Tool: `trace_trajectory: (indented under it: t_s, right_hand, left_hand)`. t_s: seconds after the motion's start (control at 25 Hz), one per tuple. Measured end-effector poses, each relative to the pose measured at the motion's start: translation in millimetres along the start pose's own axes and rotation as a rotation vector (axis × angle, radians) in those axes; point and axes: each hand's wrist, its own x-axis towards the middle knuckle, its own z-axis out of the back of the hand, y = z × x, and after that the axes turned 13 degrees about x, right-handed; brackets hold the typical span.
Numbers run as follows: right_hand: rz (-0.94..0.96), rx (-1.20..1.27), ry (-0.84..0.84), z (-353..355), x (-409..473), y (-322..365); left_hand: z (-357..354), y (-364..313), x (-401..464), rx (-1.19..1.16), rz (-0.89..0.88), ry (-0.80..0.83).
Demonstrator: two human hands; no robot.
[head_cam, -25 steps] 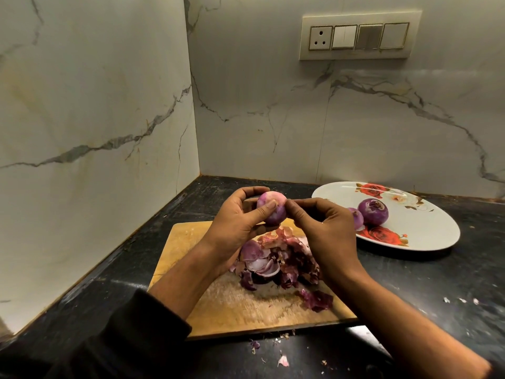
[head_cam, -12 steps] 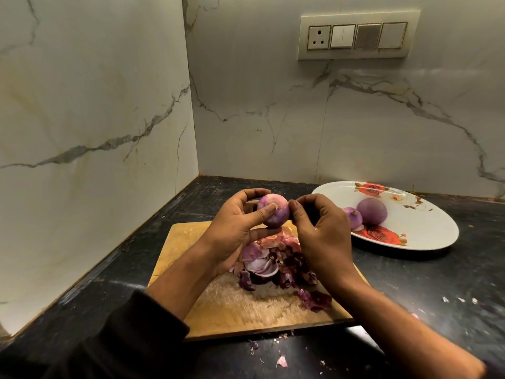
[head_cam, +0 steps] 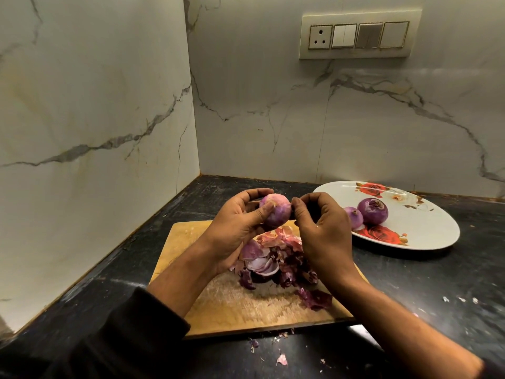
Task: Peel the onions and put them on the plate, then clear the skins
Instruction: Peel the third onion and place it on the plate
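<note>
You are in the peeling step. Your left hand [head_cam: 235,222] grips the onion [head_cam: 274,212] just above the cutting board [head_cam: 226,305], at centre frame, thumb across its near face and fingers curled behind it. Your right hand [head_cam: 322,228] has its fingertips [head_cam: 297,206] bunched and pinching at the onion's right edge, apparently on a remnant of skin; the remnant itself is too small to make out.

The onion appears nearly bare: a smooth, rounded, pale purple surface with a lighter patch on top. Judge the next move as follows: strip the remaining fragment, drop it on the pile, then carry the onion to the plate [head_cam: 426,236] at right of centre. A thin dry remnant will likely tear rather than lift whole, so expect to re-pinch.

Two peeled onions [head_cam: 373,210] already rest on the plate, touching each other. The plate is oval, glossy and white with red rose prints.

The skins [head_cam: 276,261] lie heaped on the board below your hands: papery, curled, pink to dark maroon, with some thicker fleshy layers. The board is worn, scored wood. Loose flakes [head_cam: 281,359] lie on the dark, speckled tabletop [head_cam: 437,296] at lower centre; include these when clearing.
</note>
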Motion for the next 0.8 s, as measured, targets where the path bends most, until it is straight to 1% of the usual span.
trace_trajectory:
  t_s: [0.2, 0.32, 0.44, 0.56, 0.68, 0.8]
  right_hand:
    - [-0.088, 0.078, -0.036, 1.6, 2.7, -3.8]
    - [-0.131, 0.12, -0.059, 6.5, 6.8, -6.5]
    - [-0.161, 0.112, 0.031, 8.2, 6.3, -7.9]
    - [-0.18, 0.029, 0.163, 5.4, 3.6, -8.9]
    - [-0.174, 0.017, 0.16, 3.3, 3.8, -9.5]
    - [-0.135, 0.065, 0.155, 2.1, 3.5, -5.8]
  left_hand:
    - [0.0, -0.9, 0.2, -0.047, 0.003, 0.031]
    - [1.6, -1.7, 1.0, -0.081, 0.004, 0.018]
    - [2.9, -0.8, 1.7, -0.076, 0.006, -0.02]
    - [2.7, -0.6, 2.5, -0.05, -0.001, -0.055]
    - [2.5, -0.1, 3.0, -0.035, 0.004, -0.066]
    - [2.4, 0.4, 2.3, -0.017, 0.005, -0.075]
